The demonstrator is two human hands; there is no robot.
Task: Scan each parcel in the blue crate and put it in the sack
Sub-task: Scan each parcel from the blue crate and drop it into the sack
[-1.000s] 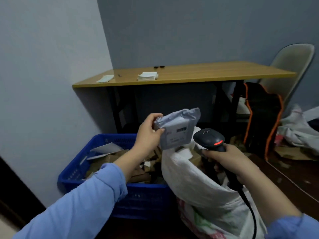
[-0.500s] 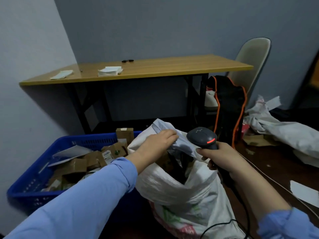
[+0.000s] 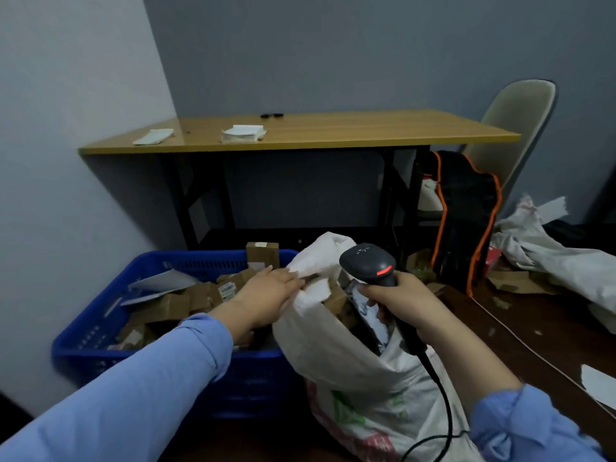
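Clenching scanner (image 3: 366,265) in right hand (image 3: 401,303), left hand (image 3: 266,295) fingers flat on sack (image 3: 333,355) rim, parcel labels (image 3: 227,290) unreadable

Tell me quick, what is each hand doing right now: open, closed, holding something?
Left hand: open, holds nothing, fingertips at the sack rim.
Right hand: grips the scanner.

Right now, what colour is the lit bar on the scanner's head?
Red, glowing on the black scanner; the head view, the only one, shows it clearly.
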